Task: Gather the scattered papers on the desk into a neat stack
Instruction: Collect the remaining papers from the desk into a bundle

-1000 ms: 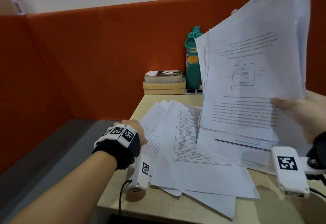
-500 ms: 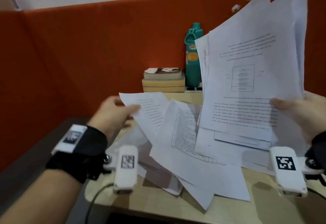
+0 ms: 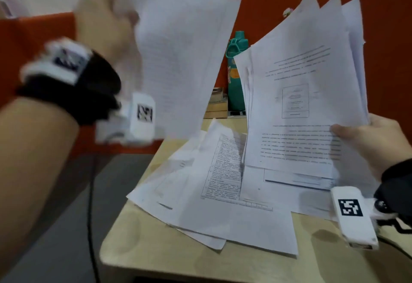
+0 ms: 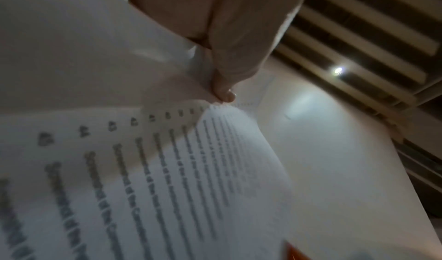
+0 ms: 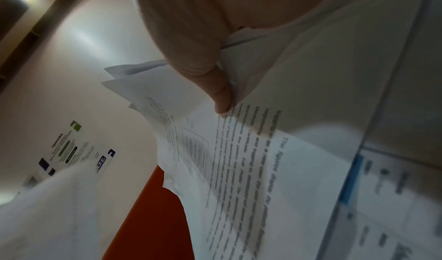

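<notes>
My right hand [image 3: 365, 140] grips a fanned bundle of printed sheets [image 3: 307, 95] upright at the right, thumb on the front page; the right wrist view shows that thumb [image 5: 215, 86] pressed on the bundle [image 5: 251, 160]. High at the upper left, blurred, my left hand [image 3: 104, 17] pinches a single printed sheet [image 3: 178, 55] by its top corner, and it hangs over the desk. In the left wrist view the thumb [image 4: 224, 88] clamps this sheet [image 4: 167, 169]. Several loose papers [image 3: 214, 193] lie overlapping on the pale wooden desk [image 3: 178, 258].
A teal bottle [image 3: 236, 75] and a small pile of books [image 3: 217, 106] stand at the desk's back edge against the orange partition [image 3: 388, 24]. A grey surface [image 3: 73, 216] lies left of the desk. A black cable [image 3: 90, 204] hangs from my left wrist.
My left hand went from the papers' left edge, pinched one sheet and swung it up high to the upper left. The right hand and its bundle stayed in place.
</notes>
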`<state>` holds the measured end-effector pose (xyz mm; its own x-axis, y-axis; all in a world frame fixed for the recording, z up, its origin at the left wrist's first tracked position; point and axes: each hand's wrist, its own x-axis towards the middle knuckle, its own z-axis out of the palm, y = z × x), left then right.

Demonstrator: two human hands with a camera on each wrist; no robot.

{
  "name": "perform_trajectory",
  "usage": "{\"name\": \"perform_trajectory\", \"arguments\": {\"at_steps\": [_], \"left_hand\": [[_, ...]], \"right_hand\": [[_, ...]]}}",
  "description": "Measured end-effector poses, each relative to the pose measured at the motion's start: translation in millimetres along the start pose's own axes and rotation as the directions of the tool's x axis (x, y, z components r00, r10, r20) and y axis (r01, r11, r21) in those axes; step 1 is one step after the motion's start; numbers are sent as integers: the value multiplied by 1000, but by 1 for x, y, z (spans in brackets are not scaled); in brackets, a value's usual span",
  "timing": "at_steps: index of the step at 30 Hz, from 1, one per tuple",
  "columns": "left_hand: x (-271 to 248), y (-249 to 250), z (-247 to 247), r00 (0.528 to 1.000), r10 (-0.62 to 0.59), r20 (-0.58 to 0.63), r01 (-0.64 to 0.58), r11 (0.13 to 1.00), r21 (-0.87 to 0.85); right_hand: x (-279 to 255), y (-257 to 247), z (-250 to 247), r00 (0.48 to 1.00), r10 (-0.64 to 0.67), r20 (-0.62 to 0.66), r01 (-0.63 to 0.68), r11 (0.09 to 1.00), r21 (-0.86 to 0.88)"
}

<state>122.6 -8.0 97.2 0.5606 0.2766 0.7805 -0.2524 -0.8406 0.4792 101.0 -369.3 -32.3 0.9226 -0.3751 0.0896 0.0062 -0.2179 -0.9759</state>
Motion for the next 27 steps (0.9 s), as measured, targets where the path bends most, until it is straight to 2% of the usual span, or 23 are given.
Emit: {"name": "perform_trajectory", "arguments": {"at_steps": [2, 4, 6, 8, 10, 12, 14, 17, 18, 20, 21, 22, 25, 27], "left_hand": [[14, 3, 4, 998, -36, 61, 34, 999, 30], [23, 5, 14, 977, -110, 184, 89, 989, 118], [21, 5, 30, 937, -120, 328, 50, 976, 214], [0, -8, 59, 867, -149, 475, 1, 955, 298], [-37, -32, 92, 774, -268, 573, 37, 923, 383], [-75, -53, 113, 649, -431, 627, 178, 887, 425], [-98, -65, 123, 543, -515, 663, 261, 854, 450], [-104, -69, 119, 422, -585, 693, 171, 802, 572], [-104, -68, 113, 360, -630, 688, 128, 764, 632], [-102, -63, 99, 196, -715, 671, 98, 695, 712], [-103, -62, 95, 144, -723, 676, 90, 690, 719], [-106, -62, 93, 119, -718, 686, 88, 696, 713], [-115, -60, 94, 127, -689, 713, 154, 724, 672], [-118, -61, 98, 151, -666, 731, 217, 743, 633]], "right_hand": [[1, 0, -3, 1000, -8, -20, 8, 1000, -5], [2, -1, -6, 999, -23, -41, 23, 1000, 3], [4, 1, -7, 998, -30, -55, 31, 999, 16], [6, 5, -9, 997, -31, -64, 32, 999, 20], [8, 8, -11, 998, -26, -64, 28, 999, 23], [10, 11, -13, 998, -5, -57, 7, 1000, 28], [13, 13, -16, 998, 7, -56, -6, 1000, 27], [18, 14, -21, 998, -5, -61, 7, 1000, 22], [20, 15, -23, 998, -14, -63, 16, 999, 31], [23, 18, -25, 996, -32, -84, 36, 998, 45], [24, 19, -25, 996, -38, -83, 42, 998, 44], [25, 21, -23, 996, -36, -77, 40, 998, 43], [25, 23, -17, 997, -26, -69, 27, 999, 17], [26, 26, -16, 997, -21, -72, 23, 999, 24]]}}
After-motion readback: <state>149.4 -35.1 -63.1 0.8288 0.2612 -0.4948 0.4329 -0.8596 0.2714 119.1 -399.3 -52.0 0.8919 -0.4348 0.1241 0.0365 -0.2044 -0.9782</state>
